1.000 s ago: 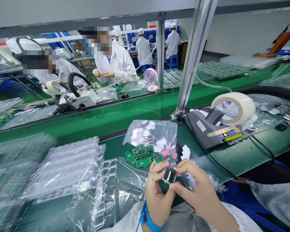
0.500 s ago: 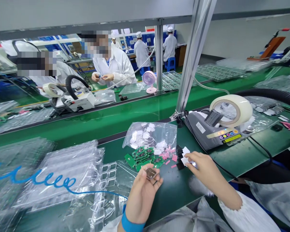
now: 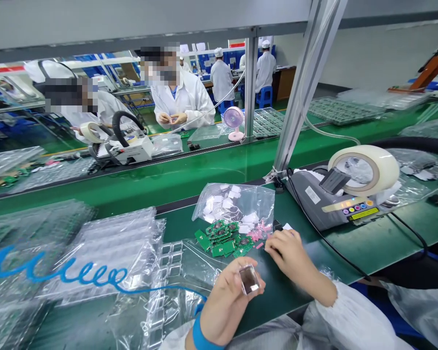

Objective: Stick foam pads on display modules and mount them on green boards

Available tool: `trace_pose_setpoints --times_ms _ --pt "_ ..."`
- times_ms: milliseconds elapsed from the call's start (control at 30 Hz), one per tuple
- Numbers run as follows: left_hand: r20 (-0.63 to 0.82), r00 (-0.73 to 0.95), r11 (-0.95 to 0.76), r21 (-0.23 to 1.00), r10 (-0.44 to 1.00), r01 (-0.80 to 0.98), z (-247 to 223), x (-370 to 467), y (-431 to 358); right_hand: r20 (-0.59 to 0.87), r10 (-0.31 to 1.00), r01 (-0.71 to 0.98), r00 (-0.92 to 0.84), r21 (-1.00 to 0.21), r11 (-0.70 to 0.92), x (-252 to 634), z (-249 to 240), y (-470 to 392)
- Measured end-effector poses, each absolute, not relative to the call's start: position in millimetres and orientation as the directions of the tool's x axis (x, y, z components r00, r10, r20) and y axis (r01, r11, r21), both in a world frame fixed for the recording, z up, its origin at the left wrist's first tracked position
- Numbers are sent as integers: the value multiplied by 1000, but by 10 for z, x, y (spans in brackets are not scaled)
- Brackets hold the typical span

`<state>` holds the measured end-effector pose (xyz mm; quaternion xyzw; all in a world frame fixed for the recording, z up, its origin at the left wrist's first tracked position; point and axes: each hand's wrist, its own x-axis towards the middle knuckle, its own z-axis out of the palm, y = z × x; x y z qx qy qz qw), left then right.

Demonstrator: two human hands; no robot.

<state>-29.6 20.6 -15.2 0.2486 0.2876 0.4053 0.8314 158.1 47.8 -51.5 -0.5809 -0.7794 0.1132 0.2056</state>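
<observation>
Between the thumb and fingers of my left hand point(image 3: 233, 294) is a small square part point(image 3: 248, 280) with a dark, shiny face, held above the green table. A blue band circles that wrist. My right hand point(image 3: 286, 253) is at the pink pieces point(image 3: 258, 230), its fingers bent down; whether anything is between the fingertips is hidden. Left of it lies a pile of green circuit boards point(image 3: 222, 238). Behind the boards rests a clear bag point(image 3: 235, 206) of white pieces with wires. Part of a white piece point(image 3: 287, 226) shows behind my right hand.
A grey tape dispenser point(image 3: 314, 199) with a large tape roll point(image 3: 365, 170) stands at the right, its black cable crossing the table. Clear trays point(image 3: 105, 248) and a coiled blue cord point(image 3: 91, 274) are at the left. Across the divider, co-workers point(image 3: 180, 99) in white coats work near a pink fan point(image 3: 233, 121).
My right hand has moved left from the white pieces toward the pink ones. My left hand has tilted the square part so its face shows more. The view has shifted slightly.
</observation>
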Motion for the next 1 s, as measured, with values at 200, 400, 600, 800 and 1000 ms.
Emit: trace_pose_setpoints --times_ms 200,400,600,800,1000 --pt "-281 530 539 724 800 -430 -77 -140 167 445 837 706 -319 -477 523 1545 152 132" --pt "-288 564 566 713 774 -413 -148 -63 136 555 796 738 -240 -428 521 1383 150 27" --pt "-332 610 643 650 720 -405 -262 -71 112 473 836 702 -277 -495 512 1430 11 -3" --pt "-362 657 703 603 661 -376 -273 -86 77 310 884 631 -351 -618 468 1502 -157 -30" --pt "-371 680 734 569 632 -372 -338 -130 67 184 922 539 -341 -765 353 1443 -188 13"
